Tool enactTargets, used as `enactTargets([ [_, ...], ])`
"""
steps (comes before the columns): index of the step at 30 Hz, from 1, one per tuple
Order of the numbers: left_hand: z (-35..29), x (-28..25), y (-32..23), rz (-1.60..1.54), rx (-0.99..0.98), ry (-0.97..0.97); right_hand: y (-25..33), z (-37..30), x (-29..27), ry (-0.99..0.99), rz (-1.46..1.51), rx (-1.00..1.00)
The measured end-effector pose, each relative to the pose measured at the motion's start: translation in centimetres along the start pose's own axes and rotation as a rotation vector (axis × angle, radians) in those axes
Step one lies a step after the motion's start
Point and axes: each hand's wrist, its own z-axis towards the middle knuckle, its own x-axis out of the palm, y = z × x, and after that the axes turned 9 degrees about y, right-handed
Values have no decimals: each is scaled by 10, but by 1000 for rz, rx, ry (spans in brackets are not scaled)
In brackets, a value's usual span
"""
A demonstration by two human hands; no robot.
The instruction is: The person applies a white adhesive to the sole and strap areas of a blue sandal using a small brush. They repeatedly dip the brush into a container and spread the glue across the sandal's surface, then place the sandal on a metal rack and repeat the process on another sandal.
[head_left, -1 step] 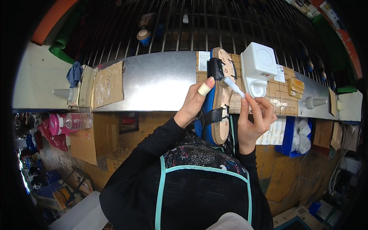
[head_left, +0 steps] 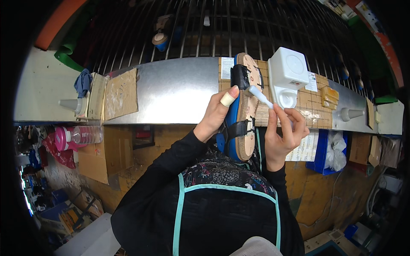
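My left hand (head_left: 217, 113), with a pale band round the thumb, grips a sandal (head_left: 244, 128) by its edge and holds it up on its side above the bench. The sandal has a blue sole, a cork footbed and black straps. My right hand (head_left: 285, 132) pinches a thin white applicator stick (head_left: 261, 96) between its fingers. The stick's tip rests against the footbed just below the upper black strap (head_left: 239, 77).
A metal bench top (head_left: 171, 89) runs across in front of me. On it are a white plastic box (head_left: 288, 70), cardboard pieces (head_left: 121, 94), a blue rag (head_left: 82, 82) and white cone nozzles (head_left: 70, 104) (head_left: 350, 114). A blue bin (head_left: 321, 149) hangs below right, a pink-capped bottle (head_left: 81, 134) below left.
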Motion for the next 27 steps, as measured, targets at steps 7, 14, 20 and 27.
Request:
enactTargets([
  [7,6,-2,-7,-45,40,-1,-11,13,6,14,212,15],
  [14,7,-2,-10,-52,40,11,-22,10,3,158,429,75],
  [20,9,1,-9,-40,27,21,-28,1,0,182,451,93],
  [27,12,4,-12,-41,23,13,-27,-10,-5,185,473,102],
])
